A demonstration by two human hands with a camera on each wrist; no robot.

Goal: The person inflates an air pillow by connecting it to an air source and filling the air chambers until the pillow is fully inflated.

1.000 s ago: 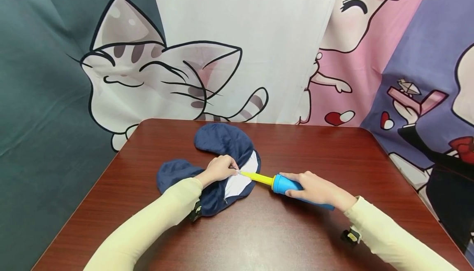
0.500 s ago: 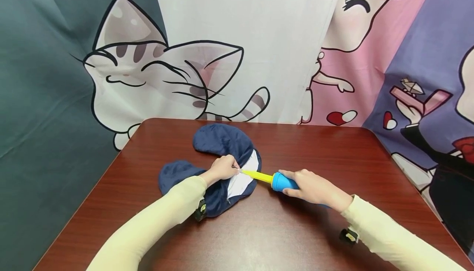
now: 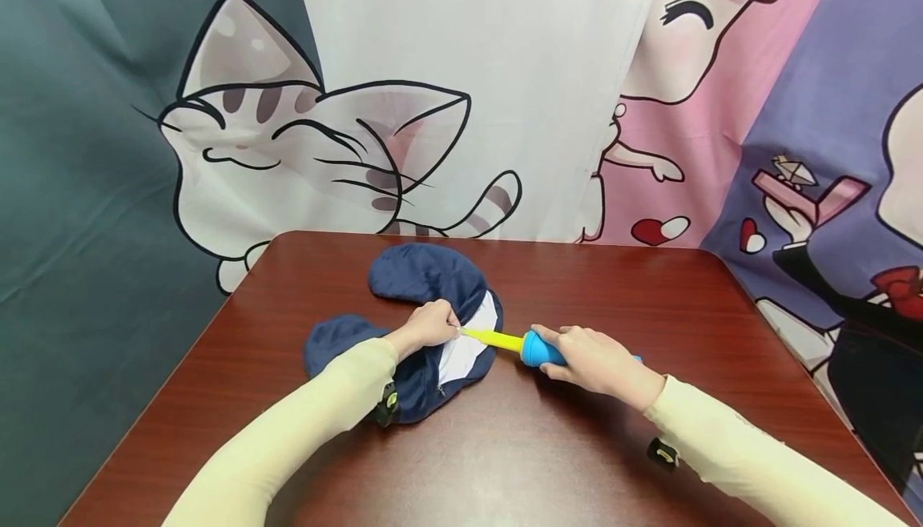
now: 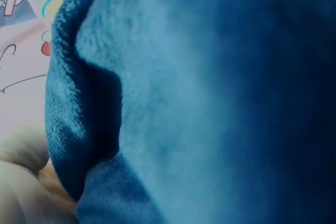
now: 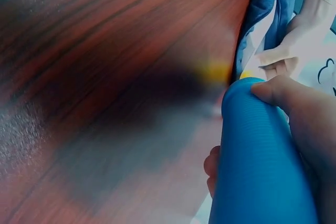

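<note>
Two hands are gripping: the left hand (image 3: 430,323) is pinching a small pale bit (image 3: 458,330), seemingly part of the navy pillow (image 3: 440,275), at the tip of the yellow nozzle (image 3: 499,339); the right hand (image 3: 594,359) is wrapping the blue pump (image 5: 257,150), probably for steadying that tip. One pillow, one white lining (image 3: 459,360) showing, is lying between the left edge and middle of the surface (image 3: 548,463), towards the far edge; one pump is pointing its single nozzle leftwards.
</note>
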